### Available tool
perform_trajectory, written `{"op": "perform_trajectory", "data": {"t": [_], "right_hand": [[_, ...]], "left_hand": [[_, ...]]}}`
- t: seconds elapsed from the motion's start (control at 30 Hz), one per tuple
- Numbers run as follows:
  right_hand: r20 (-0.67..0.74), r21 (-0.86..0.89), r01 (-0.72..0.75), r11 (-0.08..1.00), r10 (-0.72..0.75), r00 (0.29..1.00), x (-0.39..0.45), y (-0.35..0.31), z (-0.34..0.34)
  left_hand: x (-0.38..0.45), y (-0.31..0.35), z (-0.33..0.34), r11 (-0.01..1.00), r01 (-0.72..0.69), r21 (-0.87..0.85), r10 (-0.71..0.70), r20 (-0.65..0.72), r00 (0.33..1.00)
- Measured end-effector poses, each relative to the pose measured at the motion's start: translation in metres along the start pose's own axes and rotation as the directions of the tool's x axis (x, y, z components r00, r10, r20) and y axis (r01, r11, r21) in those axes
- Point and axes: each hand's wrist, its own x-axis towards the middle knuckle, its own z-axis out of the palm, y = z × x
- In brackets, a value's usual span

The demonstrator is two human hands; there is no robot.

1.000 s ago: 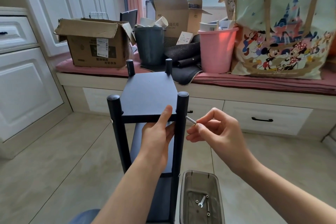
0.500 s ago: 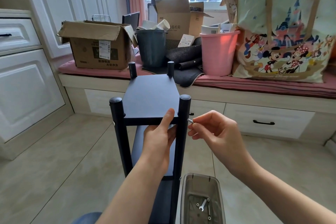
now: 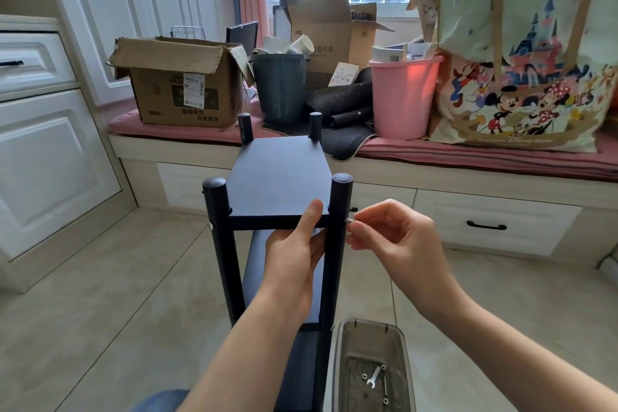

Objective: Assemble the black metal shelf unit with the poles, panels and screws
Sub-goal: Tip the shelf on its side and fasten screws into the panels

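The black metal shelf unit [image 3: 277, 174] stands upright on the tiled floor in front of me, its top panel set between round-capped poles. My left hand [image 3: 296, 251] grips the front edge of that top panel, thumb on top and fingers underneath. My right hand [image 3: 391, 237] pinches a small silver screw [image 3: 349, 220] whose tip meets the outer side of the near right pole [image 3: 337, 244] at panel height. A silver screw head [image 3: 210, 226] shows on the near left pole. Lower panels are partly hidden behind my left arm.
A clear plastic box [image 3: 371, 368] with a small wrench [image 3: 374, 378] and loose hardware sits on the floor at the shelf's lower right. Behind the shelf a window bench [image 3: 468, 184] carries cardboard boxes, a grey bin, a pink bucket and a printed tote bag. White cabinets [image 3: 50, 157] line the left.
My right hand has moved left, bringing the screw from a short way off up against the near right pole. My left hand stays on the top panel.
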Motion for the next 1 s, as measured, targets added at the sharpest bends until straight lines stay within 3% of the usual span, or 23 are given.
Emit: {"op": "perform_trajectory", "data": {"t": [0.4, 0.6, 1.0], "right_hand": [[0.006, -0.192, 0.090, 0.977, -0.090, 0.996, -0.0018, 0.0018, -0.0002], [-0.040, 0.000, -0.005, 1.000, 0.005, 0.999, -0.0002, 0.0005, 0.0004], [-0.034, -0.122, 0.039, 0.992, -0.043, 0.998, -0.0016, 0.0028, 0.0012]], "left_hand": [[0.0036, -0.0036, -0.0011, 1.000, 0.016, 0.002, -0.016, -0.029, 0.999], [0.0034, -0.0039, -0.0018, 1.000, 0.016, 0.007, -0.016, -0.024, 1.000], [0.0043, -0.0043, -0.0030, 0.999, 0.025, 0.021, -0.024, -0.032, 0.999]]}}
